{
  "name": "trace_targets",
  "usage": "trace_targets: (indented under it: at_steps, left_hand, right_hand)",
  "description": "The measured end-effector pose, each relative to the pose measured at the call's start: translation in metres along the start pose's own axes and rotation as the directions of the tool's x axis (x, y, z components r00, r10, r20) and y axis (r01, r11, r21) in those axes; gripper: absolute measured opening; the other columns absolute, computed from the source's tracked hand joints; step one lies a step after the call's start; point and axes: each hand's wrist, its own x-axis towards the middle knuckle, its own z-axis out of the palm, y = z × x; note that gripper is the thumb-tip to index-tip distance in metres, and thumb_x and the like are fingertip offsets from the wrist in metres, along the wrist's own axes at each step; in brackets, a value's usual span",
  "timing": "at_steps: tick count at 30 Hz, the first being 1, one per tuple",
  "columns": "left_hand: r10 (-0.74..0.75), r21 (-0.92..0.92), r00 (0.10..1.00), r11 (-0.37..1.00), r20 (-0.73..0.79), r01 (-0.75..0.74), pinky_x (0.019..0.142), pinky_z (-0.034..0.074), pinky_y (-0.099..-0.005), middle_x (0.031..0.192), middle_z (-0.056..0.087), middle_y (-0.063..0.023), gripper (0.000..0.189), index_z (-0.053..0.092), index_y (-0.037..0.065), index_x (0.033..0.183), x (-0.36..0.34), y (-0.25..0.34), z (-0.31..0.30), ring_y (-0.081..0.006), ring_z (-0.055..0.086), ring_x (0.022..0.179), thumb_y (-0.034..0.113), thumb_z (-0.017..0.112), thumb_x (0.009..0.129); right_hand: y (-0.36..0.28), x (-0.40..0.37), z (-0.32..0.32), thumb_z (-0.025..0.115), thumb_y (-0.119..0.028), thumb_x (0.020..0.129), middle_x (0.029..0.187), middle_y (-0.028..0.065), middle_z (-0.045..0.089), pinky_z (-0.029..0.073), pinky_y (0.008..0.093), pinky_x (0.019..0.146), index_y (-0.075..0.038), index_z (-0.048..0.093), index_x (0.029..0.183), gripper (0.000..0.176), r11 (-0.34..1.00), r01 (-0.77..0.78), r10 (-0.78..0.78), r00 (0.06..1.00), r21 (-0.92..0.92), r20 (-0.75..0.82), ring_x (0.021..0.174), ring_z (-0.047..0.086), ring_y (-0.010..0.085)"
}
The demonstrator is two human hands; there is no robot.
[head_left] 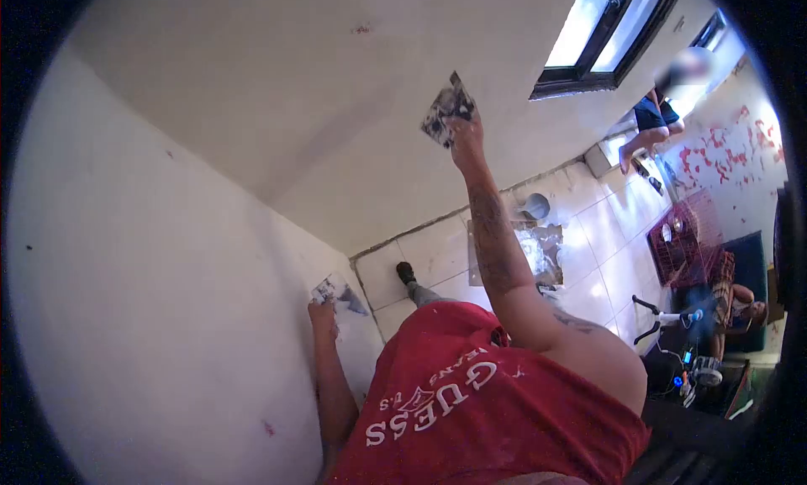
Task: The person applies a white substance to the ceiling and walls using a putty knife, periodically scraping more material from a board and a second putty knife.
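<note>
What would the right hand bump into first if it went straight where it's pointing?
Probably the big pale wall ahead: the flat scraper in the right hand would meet it first. I can't tell whether it already touches.

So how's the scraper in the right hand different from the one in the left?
The right scraper has big dark blotches; the left scraper looks mostly pale. The right scraper is nearer the window; the left scraper is nearer the room's corner. Both are held, and both have whitish smears.
</note>
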Motion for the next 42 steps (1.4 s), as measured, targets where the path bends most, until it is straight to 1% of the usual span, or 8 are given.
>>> trace_targets:
  at_steps: [3, 6, 13, 19, 21, 26, 34, 42]
  left_hand:
    - [0.321, 0.264, 0.944, 0.907, 0.071, -0.328, 0.036, 0.028, -0.026, 0.054, 0.044, 0.0012, 0.007, 0.054, 0.005, 0.079, 0.006, -0.018, -0.015, -0.0083, 0.037, 0.042, 0.009, 0.055, 0.073]
    - [0.279, 0.481, 0.95, 0.82, 0.14, -0.311, 0.042, 0.03, -0.0288, 0.057, 0.046, -0.0019, 0.009, 0.054, 0.005, 0.079, 0.008, -0.015, -0.024, -0.0121, 0.039, 0.047, 0.011, 0.055, 0.073]
    - [0.205, 0.719, 0.938, 0.602, 0.279, -0.346, 0.054, 0.036, -0.0351, 0.066, 0.05, -0.0093, 0.012, 0.053, 0.006, 0.08, 0.016, -0.039, -0.039, -0.0207, 0.044, 0.06, 0.015, 0.054, 0.073]
    - [0.33, 0.832, 0.886, 0.346, 0.325, -0.434, 0.05, 0.039, -0.0343, 0.061, 0.051, -0.0093, 0.024, 0.051, 0.002, 0.082, 0.006, 0.004, -0.029, -0.0189, 0.047, 0.053, 0.025, 0.057, 0.075]
    - [-0.004, 0.603, 0.995, 0.796, 0.102, -0.059, 0.048, 0.038, -0.0332, 0.06, 0.051, -0.0087, 0.024, 0.051, 0.001, 0.082, 0.0, 0.021, -0.021, -0.0188, 0.046, 0.053, 0.024, 0.057, 0.074]
    - [-0.065, 0.257, 0.998, 0.964, -0.001, 0.063, 0.044, 0.035, -0.0293, 0.059, 0.05, -0.0061, 0.018, 0.05, 0.001, 0.077, 0.002, 0.005, -0.013, -0.0152, 0.045, 0.051, 0.017, 0.058, 0.074]
    - [0.612, 0.675, 0.783, 0.531, 0.112, -0.512, 0.039, 0.03, -0.0266, 0.058, 0.047, -0.0007, 0.008, 0.052, 0.002, 0.075, 0.008, -0.008, -0.016, -0.0098, 0.04, 0.045, 0.008, 0.056, 0.075]
    - [0.149, 0.269, 0.988, 0.954, -0.035, -0.134, 0.043, 0.035, -0.0272, 0.063, 0.049, -0.0025, 0.015, 0.05, 0.0, 0.083, 0.001, -0.002, -0.015, -0.0118, 0.043, 0.05, 0.009, 0.057, 0.074]
  right_hand:
    - [-0.009, 0.014, 0.047, 0.042, 0.007, 0.062, 0.085, 0.015, 0.047, 0.041, 0.0336, 0.066, -0.002, 0.042, 0.093, 0.033, 0.863, 0.252, -0.284, 0.959, -0.438, -0.008, 0.075, 0.048, 0.0302]
    - [0.007, 0.032, 0.071, 0.046, 0.0, 0.061, 0.083, 0.0149, 0.041, 0.039, 0.038, 0.064, 0.002, 0.036, 0.101, 0.041, 0.227, 0.454, -0.7, 0.691, -0.861, 0.18, 0.071, 0.044, 0.029]
    - [0.073, 0.027, 0.148, 0.047, 0.001, 0.062, 0.098, 0.0226, 0.038, 0.031, 0.045, 0.072, 0.005, 0.035, 0.101, 0.042, -0.08, 0.15, -0.757, 0.634, -0.985, 0.158, 0.086, 0.039, 0.0365]
    - [0.104, -0.031, 0.115, 0.043, 0.001, 0.062, 0.101, 0.0236, 0.041, 0.027, 0.0463, 0.081, 0.006, 0.039, 0.105, 0.043, 0.044, 0.461, -0.596, 0.724, -0.886, 0.347, 0.095, 0.037, 0.0379]
    - [0.104, -0.013, 0.085, 0.041, 0.003, 0.062, 0.102, 0.0237, 0.041, 0.027, 0.0464, 0.082, 0.006, 0.039, 0.102, 0.04, -0.124, 0.309, -0.693, 0.653, -0.943, 0.305, 0.096, 0.036, 0.0388]
    - [0.026, 0.039, 0.096, 0.039, 0.005, 0.064, 0.096, 0.0241, 0.042, 0.03, 0.0458, 0.081, 0.007, 0.039, 0.093, 0.028, 0.18, 0.4, -0.708, 0.687, -0.899, 0.164, 0.096, 0.036, 0.0393]
    - [0.079, 0.011, 0.181, 0.048, 0.0, 0.055, 0.1, 0.0277, 0.035, 0.026, 0.0519, 0.078, 0.009, 0.034, 0.1, 0.048, 0.064, 0.319, -0.714, 0.677, -0.946, 0.18, 0.093, 0.033, 0.0417]
    - [0.086, -0.071, 0.171, 0.039, 0.008, 0.056, 0.105, 0.0262, 0.037, 0.019, 0.051, 0.092, 0.008, 0.031, 0.113, 0.058, 0.179, 0.542, -0.359, 0.813, -0.821, 0.458, 0.104, 0.032, 0.0417]
